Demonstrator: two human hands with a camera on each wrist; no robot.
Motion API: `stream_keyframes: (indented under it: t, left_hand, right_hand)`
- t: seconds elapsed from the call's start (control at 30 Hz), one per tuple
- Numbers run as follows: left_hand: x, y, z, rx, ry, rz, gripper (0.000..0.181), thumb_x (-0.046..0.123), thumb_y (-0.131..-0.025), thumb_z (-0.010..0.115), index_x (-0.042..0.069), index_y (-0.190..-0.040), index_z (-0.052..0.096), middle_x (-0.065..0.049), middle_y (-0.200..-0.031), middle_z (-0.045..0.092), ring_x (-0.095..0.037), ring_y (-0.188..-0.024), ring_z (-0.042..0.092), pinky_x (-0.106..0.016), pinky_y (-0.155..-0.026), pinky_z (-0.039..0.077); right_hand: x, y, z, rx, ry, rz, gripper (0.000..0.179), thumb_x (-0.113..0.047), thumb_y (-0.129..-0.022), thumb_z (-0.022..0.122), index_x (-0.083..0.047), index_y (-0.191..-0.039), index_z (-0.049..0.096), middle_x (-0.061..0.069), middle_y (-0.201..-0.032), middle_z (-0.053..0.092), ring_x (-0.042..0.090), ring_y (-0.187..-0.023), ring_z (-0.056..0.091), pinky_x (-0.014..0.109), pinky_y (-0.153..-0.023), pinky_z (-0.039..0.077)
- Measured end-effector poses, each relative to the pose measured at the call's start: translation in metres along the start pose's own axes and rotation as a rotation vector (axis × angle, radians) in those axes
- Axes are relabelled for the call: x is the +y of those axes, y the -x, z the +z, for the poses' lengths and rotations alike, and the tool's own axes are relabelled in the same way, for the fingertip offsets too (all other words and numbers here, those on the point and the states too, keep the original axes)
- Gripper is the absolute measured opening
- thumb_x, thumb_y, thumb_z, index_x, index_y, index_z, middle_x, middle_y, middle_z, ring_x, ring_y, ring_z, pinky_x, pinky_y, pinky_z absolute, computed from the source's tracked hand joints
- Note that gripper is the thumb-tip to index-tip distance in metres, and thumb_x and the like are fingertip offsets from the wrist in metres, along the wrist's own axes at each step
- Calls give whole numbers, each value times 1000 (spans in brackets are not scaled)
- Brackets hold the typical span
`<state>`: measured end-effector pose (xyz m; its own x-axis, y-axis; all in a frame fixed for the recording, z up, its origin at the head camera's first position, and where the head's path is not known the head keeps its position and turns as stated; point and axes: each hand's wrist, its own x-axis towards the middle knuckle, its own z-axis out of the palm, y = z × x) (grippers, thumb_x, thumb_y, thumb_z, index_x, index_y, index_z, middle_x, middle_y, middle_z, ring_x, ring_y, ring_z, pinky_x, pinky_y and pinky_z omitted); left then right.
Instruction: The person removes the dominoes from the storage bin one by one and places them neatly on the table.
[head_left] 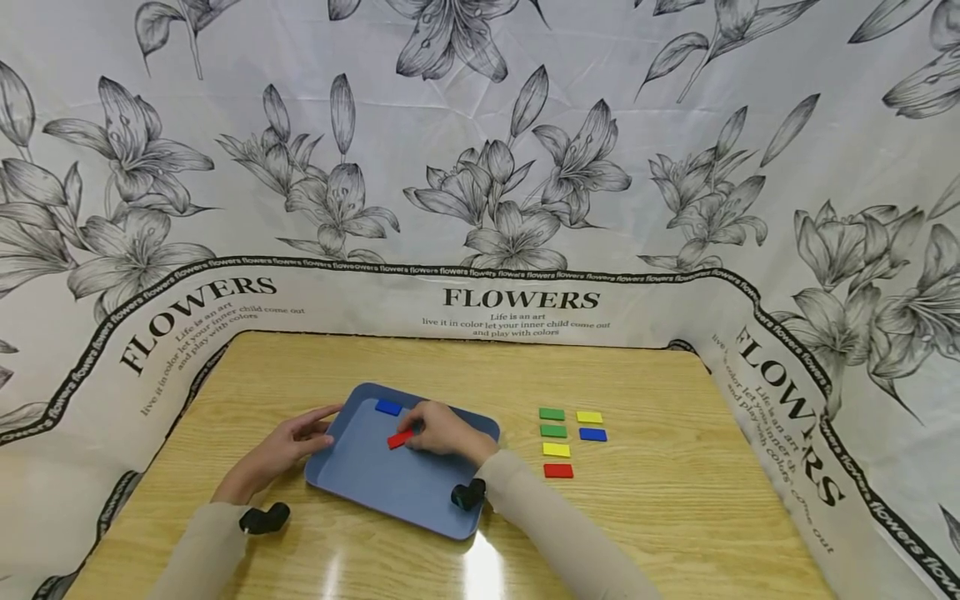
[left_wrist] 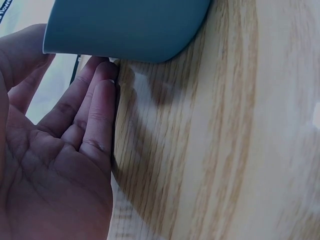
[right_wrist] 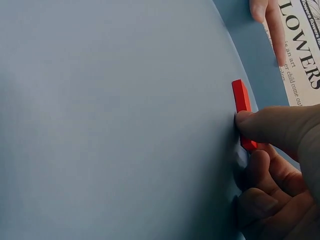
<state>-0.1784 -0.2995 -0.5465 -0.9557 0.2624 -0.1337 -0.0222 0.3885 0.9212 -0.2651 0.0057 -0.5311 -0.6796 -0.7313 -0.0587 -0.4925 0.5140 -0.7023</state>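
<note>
My right hand (head_left: 442, 429) is over the blue-grey tray (head_left: 375, 492) and pinches a small flat red block (head_left: 400, 439) between thumb and fingers. In the right wrist view the red block (right_wrist: 241, 95) sticks out past the thumb, close to the tray floor. My left hand (head_left: 281, 450) holds the tray's left rim, thumb over the edge. Its other fingers (left_wrist: 97, 115) reach to the tray's outer side in the left wrist view. Inside the tray, near its far left corner, lies a blue block (head_left: 388, 407).
Right of the tray, two columns of blocks lie on the wooden table (head_left: 675, 517): green blocks (head_left: 552, 414), yellow blocks (head_left: 557, 450), a blue block (head_left: 592, 434) and another red block (head_left: 558, 471). A flower-printed cloth (head_left: 525, 308) surrounds the table's back and sides.
</note>
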Motion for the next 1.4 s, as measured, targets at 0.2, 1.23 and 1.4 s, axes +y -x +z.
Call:
stream_keyframes:
  t: [0.2,1.23,1.4]
  left_hand:
    - [0,0,0,-7,9,-5,59,26,-105,62,21,-160,41,-25,-157,44,-45,-141,45,-46,-106,49]
    - [1,0,-3,-32,29,-3,60,27,-105,61,19,-161,39,-27,-158,41,-48,-142,42,-52,-107,47]
    - [3,-2,-3,-28,19,-9,60,27,-105,61,20,-161,39,-26,-159,41,-46,-143,42,-51,-107,48]
  right_hand:
    - [0,1,0,-6,-2,15,17,-7,-92,76,-7,-109,79,6,-101,73,4,-64,50,18,-60,43]
    - [26,101,-100,259,50,103,19,-13,-93,74,-8,-112,75,11,-111,66,11,-69,54,26,-61,49]
    - [43,129,-117,310,84,127,18,-12,-93,74,-9,-111,75,12,-110,65,13,-72,55,28,-65,50]
